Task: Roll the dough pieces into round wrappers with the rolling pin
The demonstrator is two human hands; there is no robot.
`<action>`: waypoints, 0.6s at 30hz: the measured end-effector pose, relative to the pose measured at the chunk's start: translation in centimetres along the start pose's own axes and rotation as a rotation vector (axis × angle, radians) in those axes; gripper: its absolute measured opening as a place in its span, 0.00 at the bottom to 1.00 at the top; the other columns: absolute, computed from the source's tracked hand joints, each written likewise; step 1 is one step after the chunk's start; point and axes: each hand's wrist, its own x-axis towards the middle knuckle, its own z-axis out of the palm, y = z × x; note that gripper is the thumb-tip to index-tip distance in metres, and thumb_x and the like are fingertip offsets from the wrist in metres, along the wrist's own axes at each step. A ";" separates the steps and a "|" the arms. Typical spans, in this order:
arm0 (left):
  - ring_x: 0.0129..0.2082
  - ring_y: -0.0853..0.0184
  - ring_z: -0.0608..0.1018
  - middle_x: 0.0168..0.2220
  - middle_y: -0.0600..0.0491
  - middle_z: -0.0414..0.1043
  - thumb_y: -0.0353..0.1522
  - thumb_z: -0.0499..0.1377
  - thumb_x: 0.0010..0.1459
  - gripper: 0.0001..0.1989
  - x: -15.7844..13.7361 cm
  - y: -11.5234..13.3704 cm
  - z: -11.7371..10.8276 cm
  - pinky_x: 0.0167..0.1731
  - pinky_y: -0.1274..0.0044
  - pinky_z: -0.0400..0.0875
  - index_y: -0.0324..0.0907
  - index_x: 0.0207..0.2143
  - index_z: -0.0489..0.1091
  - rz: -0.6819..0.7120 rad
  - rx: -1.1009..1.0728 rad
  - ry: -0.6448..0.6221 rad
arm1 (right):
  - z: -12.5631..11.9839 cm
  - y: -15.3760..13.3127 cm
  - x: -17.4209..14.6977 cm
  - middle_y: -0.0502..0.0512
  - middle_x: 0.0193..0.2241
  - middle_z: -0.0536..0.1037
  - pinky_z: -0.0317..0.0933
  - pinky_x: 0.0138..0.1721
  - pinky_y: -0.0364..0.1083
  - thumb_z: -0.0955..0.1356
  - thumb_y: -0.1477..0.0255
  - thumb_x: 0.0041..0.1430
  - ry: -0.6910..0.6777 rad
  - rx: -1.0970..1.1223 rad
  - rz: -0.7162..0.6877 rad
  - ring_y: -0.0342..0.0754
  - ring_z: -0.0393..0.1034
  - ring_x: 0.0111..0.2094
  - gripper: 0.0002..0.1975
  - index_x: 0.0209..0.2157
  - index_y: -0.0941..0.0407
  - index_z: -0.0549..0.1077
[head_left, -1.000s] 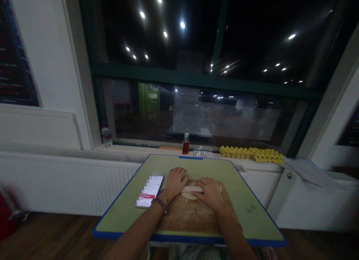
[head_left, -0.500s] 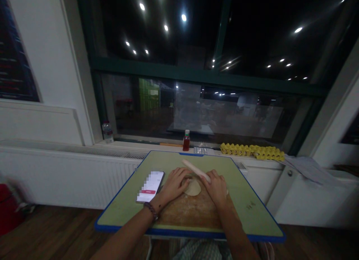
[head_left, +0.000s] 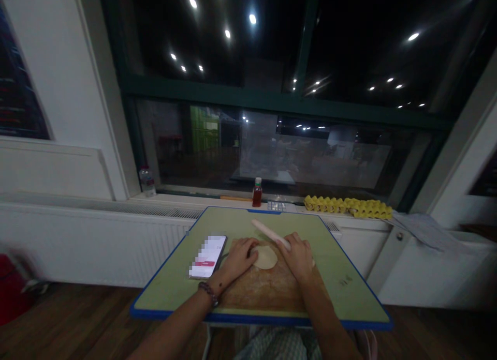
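Observation:
A pale, flat round of dough (head_left: 265,257) lies on a wooden board (head_left: 264,294) at the middle of the table. My left hand (head_left: 239,257) is at its left edge, thumb and fingers curled with the dough's rim between them. In my right hand (head_left: 298,256) is a slim wooden rolling pin (head_left: 269,233), gripped by its near end. The pin slants away to the upper left, just beyond the dough and apart from it. Beside my right hand, a small pale bit at the board's right edge is mostly hidden.
Left of the board lies a lit phone (head_left: 208,256) on the green, blue-edged table (head_left: 349,293). Along the windowsill stand a bottle of red liquid (head_left: 257,193), a clear bottle (head_left: 147,181) and yellow egg trays (head_left: 347,206). A grey cloth (head_left: 427,230) hangs at the right.
My left hand has drawn back a little to the left, uncovering more of the dough. The rolling pin has barely shifted in my right hand.

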 end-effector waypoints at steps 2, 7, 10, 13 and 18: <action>0.47 0.61 0.72 0.43 0.50 0.73 0.32 0.53 0.58 0.12 -0.1 -0.1 0.0 0.51 0.69 0.63 0.44 0.44 0.70 0.004 -0.001 0.003 | -0.1 0.0 0.0 0.56 0.40 0.76 0.53 0.45 0.47 0.58 0.57 0.67 -0.007 0.009 -0.006 0.49 0.70 0.42 0.20 0.39 0.53 0.74; 0.46 0.61 0.72 0.42 0.50 0.72 0.31 0.54 0.57 0.11 -0.6 -0.2 -0.4 0.48 0.70 0.64 0.44 0.43 0.70 0.007 0.044 0.050 | -0.3 -0.3 -0.2 0.55 0.39 0.76 0.54 0.44 0.47 0.59 0.58 0.67 -0.023 -0.008 -0.074 0.49 0.70 0.41 0.18 0.38 0.53 0.74; 0.44 0.61 0.73 0.42 0.50 0.73 0.30 0.52 0.59 0.09 -0.8 0.1 -1.3 0.46 0.71 0.65 0.43 0.40 0.70 -0.016 0.067 0.113 | -0.4 -0.5 -0.4 0.55 0.39 0.76 0.54 0.43 0.47 0.60 0.58 0.67 -0.032 -0.013 -0.119 0.49 0.70 0.40 0.17 0.38 0.53 0.74; 0.39 0.62 0.74 0.38 0.51 0.73 0.35 0.50 0.63 0.10 -1.0 0.9 -2.0 0.43 0.71 0.66 0.43 0.37 0.70 -0.039 0.091 0.134 | -0.6 -0.7 -0.5 0.54 0.39 0.76 0.55 0.42 0.47 0.61 0.57 0.66 -0.048 -0.027 -0.137 0.49 0.70 0.39 0.17 0.38 0.53 0.75; 0.53 0.55 0.67 0.54 0.50 0.68 0.54 0.61 0.50 0.33 -1.8 2.3 -1.5 0.54 0.64 0.59 0.49 0.55 0.65 0.186 0.135 -0.026 | -0.9 -0.7 -0.4 0.54 0.38 0.76 0.55 0.42 0.47 0.60 0.57 0.67 -0.043 -0.034 -0.121 0.48 0.70 0.38 0.17 0.38 0.52 0.74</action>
